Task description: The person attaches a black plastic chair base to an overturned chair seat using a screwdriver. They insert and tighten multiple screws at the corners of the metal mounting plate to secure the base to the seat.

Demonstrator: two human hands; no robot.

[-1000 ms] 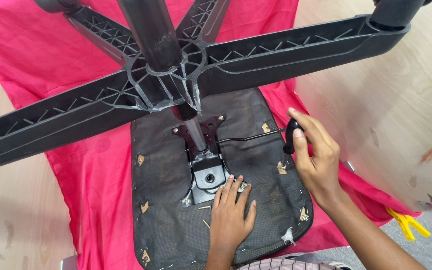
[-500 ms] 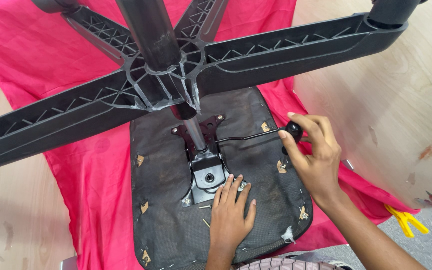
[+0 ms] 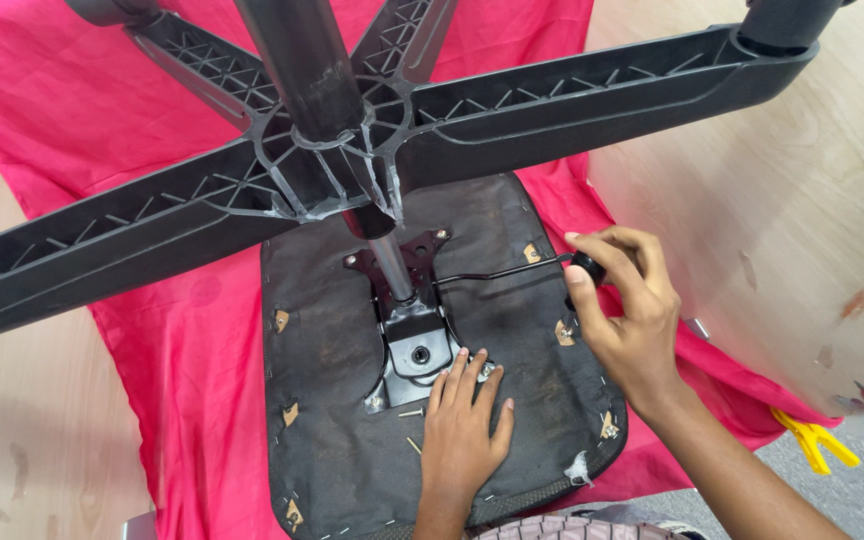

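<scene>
A: Where's the lever [image 3: 497,272]?
B: On the underside of the upturned chair seat [image 3: 332,420], long axis running left-right from the metal plate [image 3: 412,345] out to its black knob [image 3: 586,268].
A: Which hand's on it?
B: Right hand [image 3: 624,315], fingers curled round the knob (thumb underneath). Left hand [image 3: 462,425] lies flat and open on the seat, just beside the plate, gripping nothing.
</scene>
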